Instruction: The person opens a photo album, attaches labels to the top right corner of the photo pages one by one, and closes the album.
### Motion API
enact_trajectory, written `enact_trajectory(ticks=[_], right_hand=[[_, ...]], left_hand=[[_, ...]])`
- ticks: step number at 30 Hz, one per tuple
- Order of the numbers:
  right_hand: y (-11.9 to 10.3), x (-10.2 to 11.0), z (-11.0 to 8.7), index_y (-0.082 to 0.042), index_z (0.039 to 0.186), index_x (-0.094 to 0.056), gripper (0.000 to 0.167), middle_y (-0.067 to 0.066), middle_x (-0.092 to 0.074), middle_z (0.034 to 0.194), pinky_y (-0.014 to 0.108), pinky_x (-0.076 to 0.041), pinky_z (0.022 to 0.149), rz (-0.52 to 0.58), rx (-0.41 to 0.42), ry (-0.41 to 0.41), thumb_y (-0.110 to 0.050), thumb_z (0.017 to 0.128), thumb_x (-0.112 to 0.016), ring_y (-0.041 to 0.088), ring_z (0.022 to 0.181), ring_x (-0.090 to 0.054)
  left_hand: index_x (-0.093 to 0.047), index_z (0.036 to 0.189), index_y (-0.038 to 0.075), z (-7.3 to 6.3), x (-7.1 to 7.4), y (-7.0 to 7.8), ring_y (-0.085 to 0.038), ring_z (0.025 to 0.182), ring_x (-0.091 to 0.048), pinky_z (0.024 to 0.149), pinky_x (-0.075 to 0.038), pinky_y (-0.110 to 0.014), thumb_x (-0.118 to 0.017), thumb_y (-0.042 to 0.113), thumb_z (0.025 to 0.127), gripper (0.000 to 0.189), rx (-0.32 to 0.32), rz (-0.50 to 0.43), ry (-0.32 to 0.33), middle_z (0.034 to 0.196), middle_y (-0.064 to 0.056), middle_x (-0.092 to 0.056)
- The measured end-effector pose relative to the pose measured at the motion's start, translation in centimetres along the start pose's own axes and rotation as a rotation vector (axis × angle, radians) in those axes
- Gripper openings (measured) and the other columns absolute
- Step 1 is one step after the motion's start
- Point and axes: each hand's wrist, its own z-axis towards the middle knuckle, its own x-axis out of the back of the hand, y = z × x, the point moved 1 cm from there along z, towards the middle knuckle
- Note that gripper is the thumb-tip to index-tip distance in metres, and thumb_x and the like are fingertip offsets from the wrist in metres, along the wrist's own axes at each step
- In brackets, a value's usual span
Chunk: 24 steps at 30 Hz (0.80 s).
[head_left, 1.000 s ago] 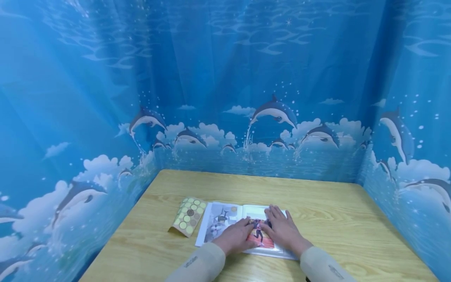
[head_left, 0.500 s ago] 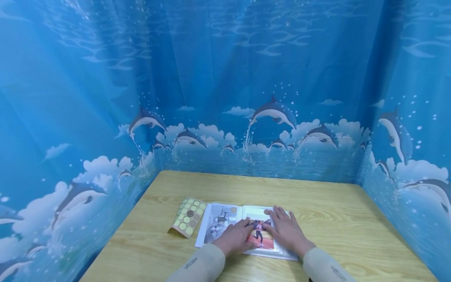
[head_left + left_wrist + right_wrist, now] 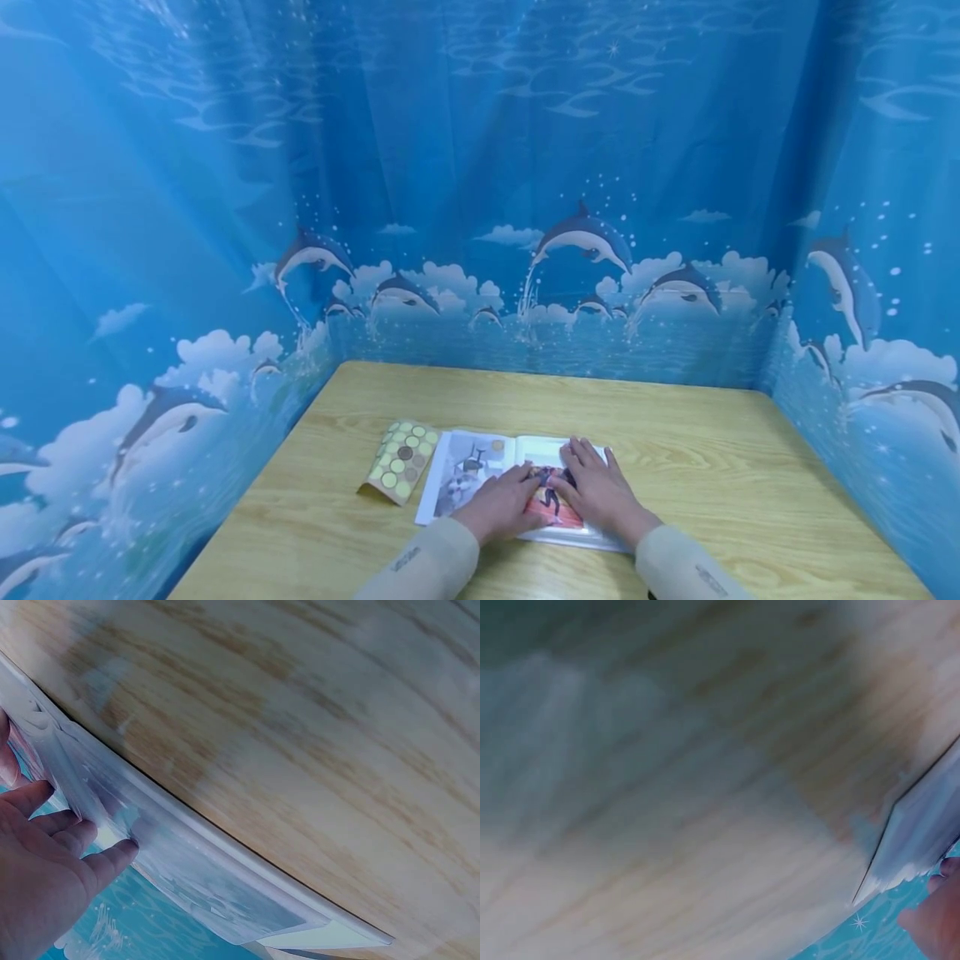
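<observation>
A photo album [image 3: 427, 504] lies spread on the table, a greyish photo with a small round sticker [image 3: 498, 446] on its left page. Its right page carries a photo of a running figure [image 3: 553, 512]. My left hand [image 3: 501, 504] rests across the middle of the album, fingers extended onto the runner photo; the left wrist view shows that hand [image 3: 49, 862] with fingertips against the glossy page [image 3: 202, 862]. My right hand [image 3: 600, 493] lies with straight fingers over the right page, covering its upper right part. In the right wrist view only part of that hand [image 3: 939, 919] shows, beside the album's edge [image 3: 919, 825].
Left of the album, a creased sheet of round yellowish stickers [image 3: 401, 462], one of them dark, lies on the wooden table [image 3: 675, 425]. Blue curtains [image 3: 465, 167] printed with dolphins stand around the table's back and sides.
Over the last half second my right hand has shifted slightly left across the right page, covering the round sticker visible near its top. My left hand stays nearly still.
</observation>
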Motion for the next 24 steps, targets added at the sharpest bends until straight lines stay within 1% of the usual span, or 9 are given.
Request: enact_trajectory(ticks=[2, 4, 7, 11, 16, 20, 24], right_hand=[[-0.1, 0.1, -0.1, -0.003, 0.149, -0.042, 0.071, 0.02, -0.032, 0.157, 0.064, -0.01, 0.117, -0.004, 0.006, 0.007, -0.055, 0.101, -0.042, 0.038, 0.147, -0.022], [-0.2, 0.2, -0.3, -0.003, 0.15, -0.041, 0.071, 0.019, -0.032, 0.157, 0.064, -0.01, 0.117, -0.004, 0.0, 0.011, -0.056, 0.102, -0.041, 0.038, 0.147, -0.022], [-0.2, 0.4, -0.6, -0.003, 0.151, -0.038, 0.073, 0.019, -0.031, 0.158, 0.063, -0.009, 0.117, 0.009, -0.013, 0.006, -0.057, 0.101, -0.041, 0.038, 0.147, -0.021], [-0.1, 0.5, -1.0, -0.007, 0.153, -0.036, 0.072, 0.019, -0.03, 0.158, 0.064, -0.009, 0.117, 0.018, -0.025, 0.004, -0.057, 0.101, -0.042, 0.038, 0.147, -0.022], [0.1, 0.8, -1.5, -0.013, 0.154, -0.037, 0.067, 0.022, -0.03, 0.157, 0.066, -0.011, 0.116, 0.037, -0.026, 0.028, -0.054, 0.101, -0.045, 0.041, 0.145, -0.025], [0.4, 1.3, -2.0, -0.008, 0.151, -0.041, 0.064, 0.025, -0.031, 0.155, 0.066, -0.011, 0.115, 0.044, -0.041, 0.035, -0.05, 0.102, -0.046, 0.044, 0.144, -0.026], [0.9, 1.5, -2.5, -0.001, 0.148, -0.043, 0.064, 0.027, -0.03, 0.155, 0.065, -0.011, 0.116, 0.039, -0.077, 0.027, -0.048, 0.103, -0.044, 0.045, 0.144, -0.024]], left_hand=[[-0.048, 0.147, 0.013, 0.0, 0.1, 0.1, -0.026, 0.14, -0.039, 0.111, -0.038, -0.049, -0.066, 0.049, 0.091, 0.069, 0.001, -0.003, -0.002, 0.156, -0.012, -0.037], [-0.048, 0.147, 0.013, 0.1, 0.1, 0.2, -0.026, 0.141, -0.038, 0.112, -0.037, -0.049, -0.066, 0.048, 0.091, 0.069, 0.009, -0.013, -0.008, 0.156, -0.012, -0.037], [-0.049, 0.147, 0.013, 0.1, -0.1, 0.2, -0.027, 0.14, -0.039, 0.112, -0.037, -0.047, -0.066, 0.048, 0.091, 0.068, 0.005, -0.003, -0.006, 0.156, -0.012, -0.037], [-0.05, 0.146, 0.012, 0.0, -0.1, 0.0, -0.027, 0.14, -0.04, 0.111, -0.038, -0.046, -0.066, 0.049, 0.09, 0.068, -0.006, -0.002, 0.001, 0.155, -0.012, -0.038], [-0.051, 0.145, 0.012, 0.1, -0.1, -0.1, -0.027, 0.14, -0.039, 0.111, -0.038, -0.048, -0.067, 0.049, 0.09, 0.068, -0.004, -0.015, 0.01, 0.155, -0.011, -0.038], [-0.05, 0.145, 0.013, 0.0, 0.0, -0.1, -0.028, 0.14, -0.038, 0.112, -0.037, -0.051, -0.068, 0.048, 0.089, 0.068, 0.006, -0.045, 0.001, 0.156, -0.011, -0.037], [-0.05, 0.146, 0.016, -0.1, 0.2, -0.1, -0.029, 0.141, -0.038, 0.112, -0.035, -0.053, -0.068, 0.046, 0.09, 0.066, -0.006, -0.077, 0.005, 0.156, -0.013, -0.037]])
